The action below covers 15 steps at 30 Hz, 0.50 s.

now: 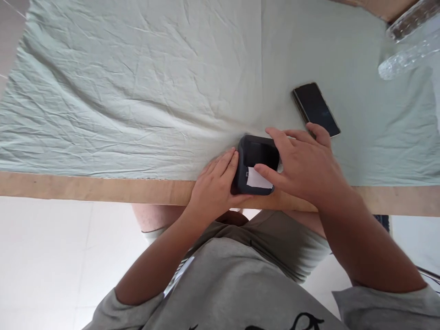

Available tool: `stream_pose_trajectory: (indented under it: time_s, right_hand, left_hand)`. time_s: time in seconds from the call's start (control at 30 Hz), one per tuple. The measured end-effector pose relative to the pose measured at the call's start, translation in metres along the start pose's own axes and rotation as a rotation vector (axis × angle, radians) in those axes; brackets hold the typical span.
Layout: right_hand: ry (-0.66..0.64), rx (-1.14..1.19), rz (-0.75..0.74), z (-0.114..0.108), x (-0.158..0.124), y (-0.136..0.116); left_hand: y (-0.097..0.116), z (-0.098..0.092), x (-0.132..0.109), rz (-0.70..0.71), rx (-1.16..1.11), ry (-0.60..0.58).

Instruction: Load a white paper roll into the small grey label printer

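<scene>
A small dark box-shaped device [242, 176] sits at the near edge of the cloth-covered table. Its top has a glossy black panel and, nearer to me, a white paper piece [257, 179]. My left hand [216, 181] is closed against the device's left side, with straight fingers together and the thumb along its near edge. Over the right side hovers my right hand [302, 162], fingers spread and its thumb tip at the white paper. Whether that thumb presses on the paper I cannot tell. Part of the device's right side is hidden.
A smartphone [316, 109] lies face up just beyond my right fingers. Clear plastic bottles [405, 59] lie at the far right, by a brown cardboard edge [374, 7]. Wrinkled pale green cloth [137, 82] covers the table, whose wooden edge [103, 188] runs in front of me.
</scene>
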State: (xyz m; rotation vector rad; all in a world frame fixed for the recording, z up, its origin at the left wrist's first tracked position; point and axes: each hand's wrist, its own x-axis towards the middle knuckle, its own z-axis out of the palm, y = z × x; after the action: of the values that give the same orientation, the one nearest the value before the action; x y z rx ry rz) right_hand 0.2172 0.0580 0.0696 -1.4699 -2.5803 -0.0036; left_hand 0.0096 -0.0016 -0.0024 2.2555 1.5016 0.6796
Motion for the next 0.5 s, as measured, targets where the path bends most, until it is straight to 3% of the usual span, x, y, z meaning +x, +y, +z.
stream_pose_trajectory:
  time_s: [0.13, 0.5]
  right_hand:
    - [-0.153, -0.065, 0.081, -0.011, 0.004, -0.006]
    - [-0.158, 0.044, 0.083, -0.003, 0.009, -0.002]
  left_hand:
    - [0.003, 0.001, -0.001, 0.01, 0.093, 0.001]
    - [-0.003, 0.0, 0.002, -0.006, 0.061, 0.089]
